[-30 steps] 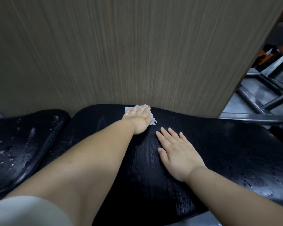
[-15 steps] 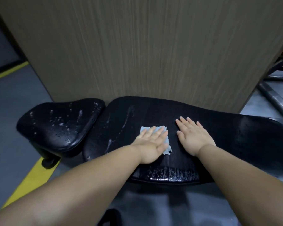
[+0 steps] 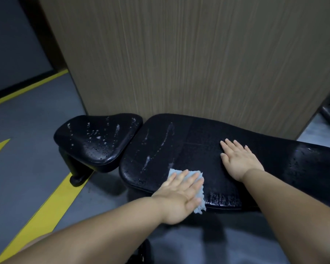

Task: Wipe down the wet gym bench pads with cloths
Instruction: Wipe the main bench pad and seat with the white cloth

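The left hand [image 3: 180, 194] lies flat on a pale blue cloth [image 3: 200, 206], fingers straight and slightly spread, pressing it against the near edge of the long bench pad [image 3: 189, 147] at lower centre of the frame. The cloth is almost wholly under the palm. A corner shows past the fingertips and a fuzzy, frayed edge sticks out beside the thumb, hanging just over the pad's front rim.

The right hand [image 3: 239, 161] rests palm down on the same pad, to the right of the cloth and apart from it, fingers straight and holding nothing.

The long pad is black, smooth and glossy, with rounded edges and a faint stitched seam across it. Pale streaks of water run along its left part and fine droplets bead on its front rim and right end.

To its left, separated by a narrow gap, sits a shorter, rounded-triangular seat pad [image 3: 97, 141], also black and dotted with droplets.

Behind both stands a brown panel [image 3: 198, 54] with vertical wood grain. The floor [image 3: 27, 149] is grey with yellow lines [image 3: 46, 206].
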Demonstrator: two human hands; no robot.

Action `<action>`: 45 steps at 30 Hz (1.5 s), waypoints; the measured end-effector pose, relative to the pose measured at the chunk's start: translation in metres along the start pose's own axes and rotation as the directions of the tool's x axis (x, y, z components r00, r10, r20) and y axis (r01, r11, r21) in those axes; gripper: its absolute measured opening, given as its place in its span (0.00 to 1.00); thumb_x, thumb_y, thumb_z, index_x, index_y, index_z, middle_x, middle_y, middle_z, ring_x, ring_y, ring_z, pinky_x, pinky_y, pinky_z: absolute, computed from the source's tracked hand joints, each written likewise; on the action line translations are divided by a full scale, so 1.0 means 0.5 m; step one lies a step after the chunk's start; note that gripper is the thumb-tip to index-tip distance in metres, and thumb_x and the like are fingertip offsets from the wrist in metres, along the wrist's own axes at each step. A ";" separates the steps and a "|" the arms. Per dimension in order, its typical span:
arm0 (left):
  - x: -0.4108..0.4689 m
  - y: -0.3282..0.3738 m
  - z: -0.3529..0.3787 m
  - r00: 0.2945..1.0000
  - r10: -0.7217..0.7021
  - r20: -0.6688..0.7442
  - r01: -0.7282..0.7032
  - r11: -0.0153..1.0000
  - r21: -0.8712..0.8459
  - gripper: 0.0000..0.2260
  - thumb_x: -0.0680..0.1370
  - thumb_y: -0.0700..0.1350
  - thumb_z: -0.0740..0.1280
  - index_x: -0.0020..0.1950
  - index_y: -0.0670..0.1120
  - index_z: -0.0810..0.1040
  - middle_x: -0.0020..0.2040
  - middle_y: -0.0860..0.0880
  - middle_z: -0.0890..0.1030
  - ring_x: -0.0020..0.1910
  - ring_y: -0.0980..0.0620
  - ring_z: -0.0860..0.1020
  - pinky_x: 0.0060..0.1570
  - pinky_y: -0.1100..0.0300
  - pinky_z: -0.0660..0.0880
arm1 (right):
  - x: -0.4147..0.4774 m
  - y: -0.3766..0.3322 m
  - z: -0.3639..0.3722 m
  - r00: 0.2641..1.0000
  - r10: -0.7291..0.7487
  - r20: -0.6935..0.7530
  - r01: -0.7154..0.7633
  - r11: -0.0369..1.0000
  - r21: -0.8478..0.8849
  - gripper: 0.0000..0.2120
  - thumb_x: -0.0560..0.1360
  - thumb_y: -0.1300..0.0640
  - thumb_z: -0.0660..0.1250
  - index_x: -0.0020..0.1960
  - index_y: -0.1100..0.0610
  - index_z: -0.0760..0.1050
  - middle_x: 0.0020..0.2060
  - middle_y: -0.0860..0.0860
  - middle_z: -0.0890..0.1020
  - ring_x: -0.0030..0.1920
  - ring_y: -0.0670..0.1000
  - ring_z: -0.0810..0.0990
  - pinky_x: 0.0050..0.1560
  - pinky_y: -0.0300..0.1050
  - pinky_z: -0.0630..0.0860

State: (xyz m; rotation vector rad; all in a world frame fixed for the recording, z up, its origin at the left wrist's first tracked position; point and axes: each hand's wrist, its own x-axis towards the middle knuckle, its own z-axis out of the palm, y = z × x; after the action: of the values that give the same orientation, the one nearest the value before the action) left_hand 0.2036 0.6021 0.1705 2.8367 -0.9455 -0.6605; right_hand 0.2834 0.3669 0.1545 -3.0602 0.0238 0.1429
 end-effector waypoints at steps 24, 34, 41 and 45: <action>0.290 -0.088 -0.137 0.984 -0.164 -0.074 0.162 0.986 -0.032 0.23 0.84 0.55 0.41 0.79 0.55 0.40 0.79 0.57 0.37 0.77 0.53 0.35 0.75 0.51 0.36 | 0.048 -0.033 -0.006 0.998 0.036 0.044 -0.037 0.999 0.023 0.26 0.83 0.47 0.44 0.79 0.52 0.45 0.79 0.48 0.46 0.78 0.52 0.42 0.76 0.56 0.41; 0.409 -0.133 -0.196 0.971 -0.212 -0.110 0.211 0.977 -0.016 0.23 0.85 0.54 0.41 0.80 0.54 0.41 0.79 0.57 0.38 0.78 0.52 0.36 0.75 0.50 0.37 | 0.065 -0.034 0.003 0.999 0.034 0.013 -0.034 0.999 0.019 0.27 0.82 0.45 0.41 0.79 0.48 0.42 0.78 0.47 0.43 0.78 0.51 0.39 0.76 0.58 0.39; 0.486 -0.162 -0.228 0.965 -0.232 -0.127 0.233 0.972 -0.001 0.23 0.85 0.54 0.41 0.80 0.54 0.41 0.80 0.56 0.40 0.78 0.50 0.38 0.76 0.49 0.38 | 0.069 -0.033 0.001 0.999 0.039 0.012 -0.039 0.998 0.040 0.27 0.81 0.43 0.41 0.79 0.46 0.41 0.78 0.45 0.42 0.77 0.49 0.38 0.76 0.57 0.38; 0.497 -0.166 -0.231 0.963 -0.233 -0.138 0.237 0.971 0.010 0.24 0.84 0.54 0.41 0.80 0.54 0.40 0.80 0.55 0.41 0.78 0.50 0.39 0.76 0.49 0.39 | 0.073 -0.031 0.002 0.999 0.045 0.005 -0.046 0.998 0.041 0.27 0.81 0.43 0.41 0.79 0.45 0.41 0.78 0.45 0.42 0.77 0.49 0.38 0.76 0.57 0.38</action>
State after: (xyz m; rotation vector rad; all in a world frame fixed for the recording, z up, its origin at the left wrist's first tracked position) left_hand 0.4769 0.5161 0.1648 3.0007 -0.6069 -0.4673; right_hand 0.3198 0.3818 0.1514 -3.0192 0.0951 0.1495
